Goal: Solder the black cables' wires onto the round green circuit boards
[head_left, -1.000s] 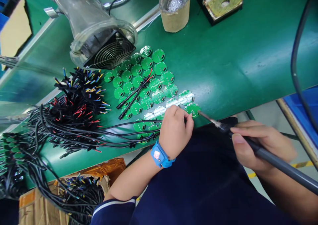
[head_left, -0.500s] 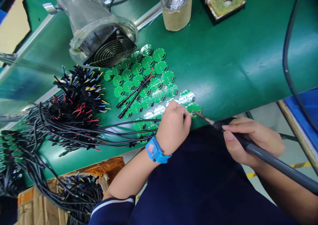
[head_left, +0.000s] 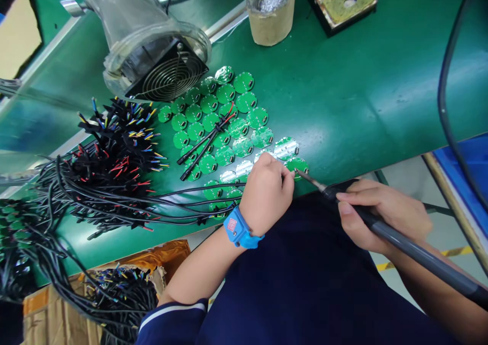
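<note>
My left hand (head_left: 269,195), with a blue wrist strap (head_left: 238,228), is closed in a pinch at the near edge of a round green circuit board (head_left: 301,166). A black cable (head_left: 198,188) runs from the left into this hand; its end is hidden by the fingers. My right hand (head_left: 381,215) grips a soldering iron (head_left: 375,223) like a pen. The iron's tip rests on or just over that board, close to my left fingertips. Behind my left hand lie rows of similar circuit boards (head_left: 232,126), with two short black cables (head_left: 206,144) crossed on top.
A fume extractor with a fan (head_left: 173,75) hangs over the back left boards. Bundled cables (head_left: 114,157) with stripped coloured ends fill the left. At the back stand a cup (head_left: 270,22) of silvery bits and a sponge holder (head_left: 348,2). A cardboard box (head_left: 57,314) holds more cables.
Both hands stay almost in place. The right hand and soldering iron have shifted very slightly left, and the tip remains at the same board. The view has moved a little.
</note>
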{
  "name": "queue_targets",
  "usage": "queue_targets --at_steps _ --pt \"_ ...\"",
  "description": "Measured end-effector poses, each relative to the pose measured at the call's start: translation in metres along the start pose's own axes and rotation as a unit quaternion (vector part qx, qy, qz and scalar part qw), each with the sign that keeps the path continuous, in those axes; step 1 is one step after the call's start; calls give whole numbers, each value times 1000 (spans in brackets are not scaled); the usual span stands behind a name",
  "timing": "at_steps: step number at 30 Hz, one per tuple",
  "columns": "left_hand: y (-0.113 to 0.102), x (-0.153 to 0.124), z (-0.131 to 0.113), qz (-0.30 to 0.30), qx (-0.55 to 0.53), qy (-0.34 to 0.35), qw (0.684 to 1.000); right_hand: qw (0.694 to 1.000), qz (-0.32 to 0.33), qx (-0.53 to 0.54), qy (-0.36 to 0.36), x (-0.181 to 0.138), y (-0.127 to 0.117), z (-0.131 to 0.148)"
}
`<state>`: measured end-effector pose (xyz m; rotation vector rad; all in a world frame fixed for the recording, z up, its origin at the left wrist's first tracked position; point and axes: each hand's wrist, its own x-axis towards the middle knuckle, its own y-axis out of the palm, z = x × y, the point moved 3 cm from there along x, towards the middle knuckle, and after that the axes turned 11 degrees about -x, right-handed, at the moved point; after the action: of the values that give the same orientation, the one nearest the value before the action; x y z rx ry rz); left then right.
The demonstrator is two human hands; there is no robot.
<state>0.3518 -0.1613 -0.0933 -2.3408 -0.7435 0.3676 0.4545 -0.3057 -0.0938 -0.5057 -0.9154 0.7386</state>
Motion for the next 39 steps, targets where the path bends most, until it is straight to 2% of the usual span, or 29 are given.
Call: queue_targets --at_steps 5,11,14,15,17,20,22,24,26,28,31,33,34,35,37,39 --pt "-1 2 1 14 1 -14 1000 989 -26 112 89 -10 -1 -12" --pt "5 7 0 43 56 -17 997 983 -101 132 83 -4 -10 -30" --pt "5 3 -5 40 63 28 997 989 -62 120 63 8 -10 -32" --pt "0 0 -5 34 59 50 996 993 -18 100 67 11 -7 -33" --pt "-23 -11 -1 16 48 85 995 999 6 24 44 16 -2 -36" --pt "-85 -43 18 10 90 87 992 994 35 -84 -58 19 15 -42" --pt "-129 -68 40 60 183 34 981 986 48 -105 -120 20 28 -45" --pt "-164 -88 67 139 245 -61 957 981 89 -70 -155 21 39 -46" --pt "-183 -95 91 208 300 -114 924 979 109 -38 -167 24 45 -41" --pt "-187 -88 106 225 349 -111 903 979 97 -44 -175 28 49 -33" --pt "-178 -70 116 241 373 -91 891 982 84 -54 -161 34 53 -22" --pt "-174 -64 111 256 371 -65 890 982 89 -51 -156 35 54 -18" --pt "-174 -65 103 245 374 -38 894 982 95 -50 -155 34 55 -18" --pt "-177 -69 92 216 378 1 900 981 100 -49 -156 33 54 -17" --pt "-183 -86 63 117 391 108 907 980 109 -51 -159 29 53 -18" --pt "-182 -113 34 41 409 207 888 979 110 -57 -161 24 52 -20"
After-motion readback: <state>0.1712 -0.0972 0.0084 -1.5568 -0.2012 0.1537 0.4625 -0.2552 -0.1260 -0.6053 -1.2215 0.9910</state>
